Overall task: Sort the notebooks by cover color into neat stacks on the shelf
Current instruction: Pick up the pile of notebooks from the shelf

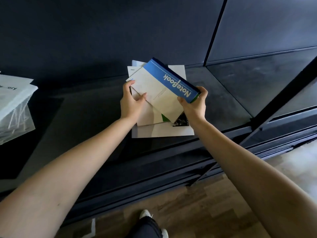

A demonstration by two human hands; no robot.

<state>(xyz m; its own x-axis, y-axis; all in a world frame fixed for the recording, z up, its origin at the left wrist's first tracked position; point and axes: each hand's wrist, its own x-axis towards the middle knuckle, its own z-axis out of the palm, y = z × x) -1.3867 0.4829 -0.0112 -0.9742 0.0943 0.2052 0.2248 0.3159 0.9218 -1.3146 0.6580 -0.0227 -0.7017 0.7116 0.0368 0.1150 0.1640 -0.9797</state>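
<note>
Lifting the blue-banded notebook [163, 88] clear of the pile [163, 133] looks like the step in hand. It is held skewed and tilted just above the pile, which lies on the shelf [85, 109]. The left hand [130, 103] grips the notebook's white edge over the pile's left side, fingers [131, 82] curled round a corner and the thumb on the cover. The right hand [195, 103] pinches the end of the blue strip over the pile's right side.

The notebook is probably light and thin, stiff enough to carry by its edges but likely to bow if held by one corner. The covers look smooth, so the ones below may slide, and a two-edge hold suits it. A green-cornered cover [164, 117] and a dark printed cover [181, 120] peek out within the pile, so colours are not yet sorted. A clear plastic bag [15, 103] lies well to the pile's left.
</note>
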